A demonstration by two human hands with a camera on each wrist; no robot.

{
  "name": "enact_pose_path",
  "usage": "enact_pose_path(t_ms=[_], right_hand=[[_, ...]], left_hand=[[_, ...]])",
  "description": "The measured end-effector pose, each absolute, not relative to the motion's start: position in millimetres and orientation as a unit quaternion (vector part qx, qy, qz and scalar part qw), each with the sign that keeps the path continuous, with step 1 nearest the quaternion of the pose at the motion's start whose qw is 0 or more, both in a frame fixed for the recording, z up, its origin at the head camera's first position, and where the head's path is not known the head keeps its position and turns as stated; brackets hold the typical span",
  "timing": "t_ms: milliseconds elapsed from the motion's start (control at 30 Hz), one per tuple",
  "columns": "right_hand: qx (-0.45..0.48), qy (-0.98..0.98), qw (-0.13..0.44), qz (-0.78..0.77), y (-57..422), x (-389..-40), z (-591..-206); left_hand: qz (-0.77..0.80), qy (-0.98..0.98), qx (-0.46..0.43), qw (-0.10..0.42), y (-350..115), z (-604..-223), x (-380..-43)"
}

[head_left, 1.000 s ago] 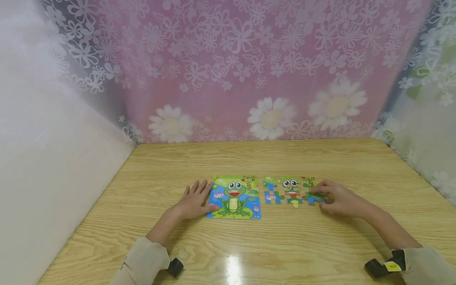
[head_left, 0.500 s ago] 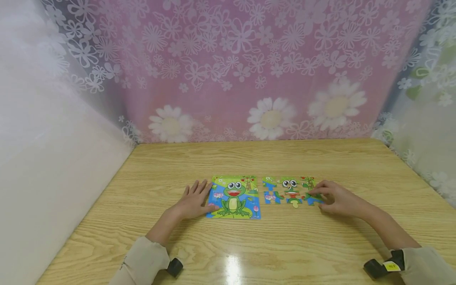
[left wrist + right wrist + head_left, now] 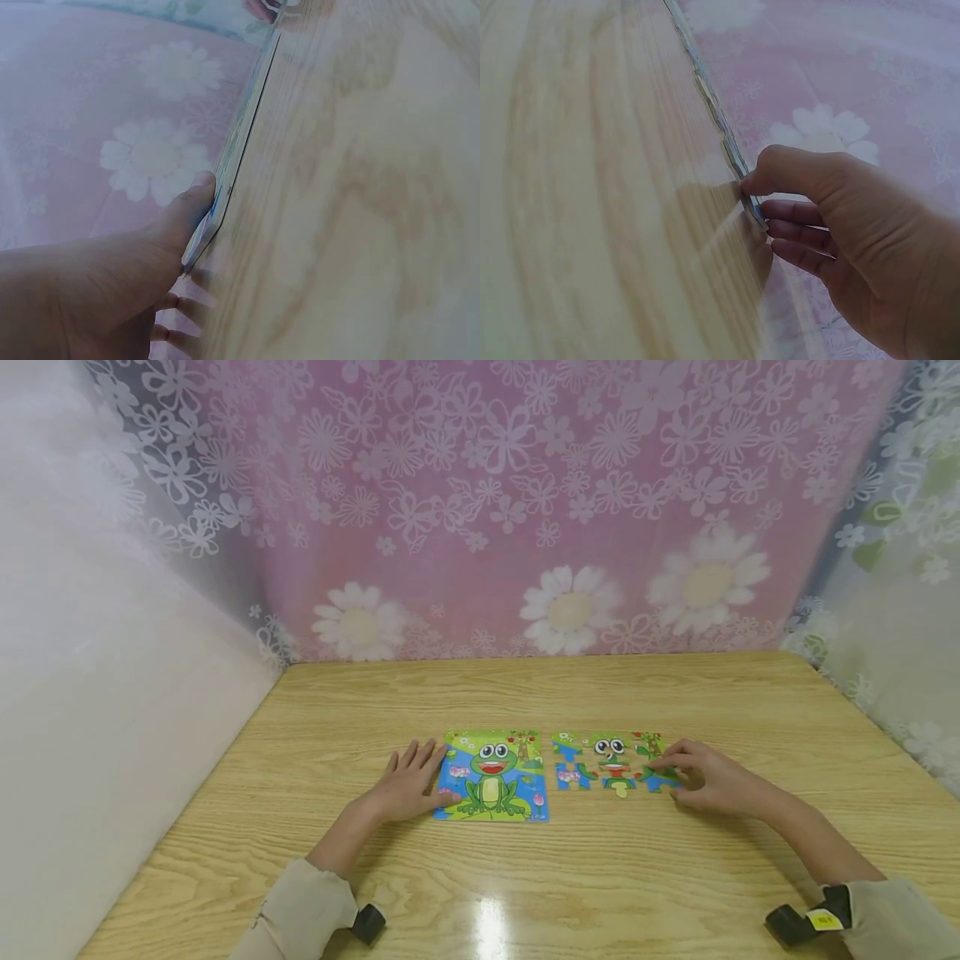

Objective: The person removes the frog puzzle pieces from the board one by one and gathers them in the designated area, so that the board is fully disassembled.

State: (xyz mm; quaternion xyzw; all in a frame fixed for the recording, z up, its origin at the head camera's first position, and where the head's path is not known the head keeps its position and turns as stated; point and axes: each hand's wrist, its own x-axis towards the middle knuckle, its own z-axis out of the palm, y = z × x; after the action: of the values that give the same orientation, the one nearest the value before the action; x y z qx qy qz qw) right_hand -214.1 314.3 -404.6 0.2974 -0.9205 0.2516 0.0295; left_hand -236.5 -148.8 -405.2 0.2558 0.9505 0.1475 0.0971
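Observation:
A square frog picture board (image 3: 491, 789) lies flat on the table, its image whole. My left hand (image 3: 401, 789) rests at its left edge, fingers spread, thumb over the lower left part; the left wrist view shows the thumb (image 3: 191, 202) on the board's top. To the right lie jigsaw pieces with the same frog: an eyes piece (image 3: 609, 747), a belly piece (image 3: 620, 787) and a tree piece (image 3: 651, 743) among them. My right hand (image 3: 716, 781) pinches a blue and green puzzle piece (image 3: 662, 781) at the row's right end, thumb and fingers at its edge. Its right part is hidden.
The wood-grain table (image 3: 480, 868) stretches around the puzzle. Behind it hangs a pink flowered curtain (image 3: 465, 527); a pale sheet (image 3: 112, 652) stands on the left. Black devices sit at both wrists, one of them a black strap mount (image 3: 791, 927).
The puzzle piece in my right hand has shifted very slightly left, towards the other pieces. My left hand and the frog board stay in place.

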Motion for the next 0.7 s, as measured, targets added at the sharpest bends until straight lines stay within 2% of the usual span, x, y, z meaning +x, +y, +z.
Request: enact_pose_path(t_ms=[333,700], right_hand=[[0.308,-0.912,0.034,0.267,299,-213,-388],[0.365,-0.897,0.051,0.243,250,-230,-380]], left_hand=[[0.154,0.948,0.258,0.101,-150,-407,-237],[0.155,0.942,0.272,0.119,-149,-397,-232]])
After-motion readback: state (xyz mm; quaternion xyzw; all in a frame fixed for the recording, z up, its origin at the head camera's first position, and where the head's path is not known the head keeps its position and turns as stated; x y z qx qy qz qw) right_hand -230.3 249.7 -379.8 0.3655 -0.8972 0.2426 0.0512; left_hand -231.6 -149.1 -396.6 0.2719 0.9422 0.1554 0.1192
